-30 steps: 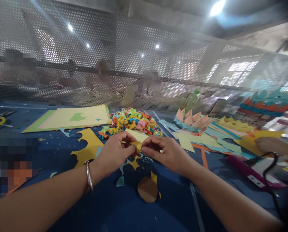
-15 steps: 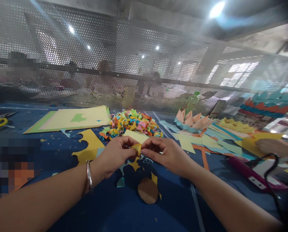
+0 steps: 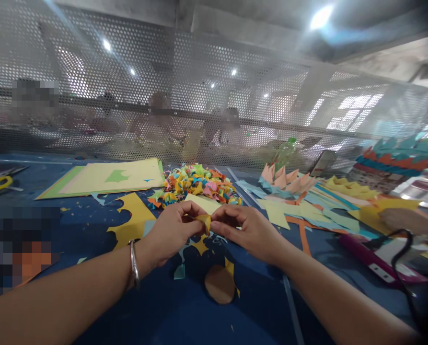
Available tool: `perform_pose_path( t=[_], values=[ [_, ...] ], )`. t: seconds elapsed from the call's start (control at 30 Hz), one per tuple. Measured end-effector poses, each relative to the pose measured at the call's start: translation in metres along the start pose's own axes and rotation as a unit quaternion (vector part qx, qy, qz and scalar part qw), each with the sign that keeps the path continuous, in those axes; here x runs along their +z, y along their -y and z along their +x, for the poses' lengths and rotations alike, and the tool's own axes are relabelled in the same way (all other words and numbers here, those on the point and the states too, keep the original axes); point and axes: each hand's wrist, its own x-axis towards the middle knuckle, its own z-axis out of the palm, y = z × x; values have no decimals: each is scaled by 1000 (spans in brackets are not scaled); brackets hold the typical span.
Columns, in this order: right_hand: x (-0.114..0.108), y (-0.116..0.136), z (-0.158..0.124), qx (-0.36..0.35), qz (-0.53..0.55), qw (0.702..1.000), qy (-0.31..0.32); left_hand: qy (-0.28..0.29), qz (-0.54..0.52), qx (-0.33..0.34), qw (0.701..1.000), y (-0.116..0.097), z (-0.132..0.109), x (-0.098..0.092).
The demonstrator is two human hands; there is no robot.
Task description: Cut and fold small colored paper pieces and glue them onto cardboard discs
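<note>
A small folded piece of yellow paper (image 3: 206, 222) is pinched between the fingers of both hands at the middle of the head view. My left hand (image 3: 176, 231), with a silver bangle at the wrist, grips its left side. From the right, my right hand (image 3: 245, 232) closes thumb and fingers on its edge. Below them a round brown cardboard disc (image 3: 220, 284) lies on the blue table (image 3: 185, 316), over a yellow scrap. A cut-out yellow sheet (image 3: 136, 218) is left of my hands. Behind them rises a heap of small folded colored papers (image 3: 199, 182).
A stack of colored paper sheets (image 3: 91, 178) lies at back left, near yellow-handled scissors (image 3: 0, 184). Folded paper crowns (image 3: 285, 179), paper strips and a purple power strip (image 3: 379, 263) with a black cord occupy the right. Another person's hand (image 3: 410, 220) rests there. A perforated metal screen (image 3: 206, 96) stands behind.
Almost nothing differs. Both hands stay in place around the yellow paper, with only a slight shift of the fingers and of the view.
</note>
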Motion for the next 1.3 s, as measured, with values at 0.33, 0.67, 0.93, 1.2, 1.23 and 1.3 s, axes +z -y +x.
perform_pose_path(
  t=[0.33, 0.67, 0.93, 1.2, 1.23, 1.3],
  values=[
    [-1, 3, -1, 1, 27, 1000, 1, 6, -37, -13, 999, -1, 1, 0],
    [-1, 1, 0, 4, 23, 1000, 6, 11, -41, -24, 999, -2, 0, 0],
    [0, 1, 0, 3, 14, 1000, 2, 6, -9, 3, 1000, -3, -1, 1],
    [0, 1, 0, 3, 15, 1000, 4, 9, -19, 0, 1000, -3, -1, 0],
    [0, 2, 0, 2, 16, 1000, 5, 11, -25, -3, 1000, -3, -1, 1],
    [-1, 2, 0, 1, 18, 1000, 4, 13, -35, -7, 999, -3, -1, 1]
  ],
)
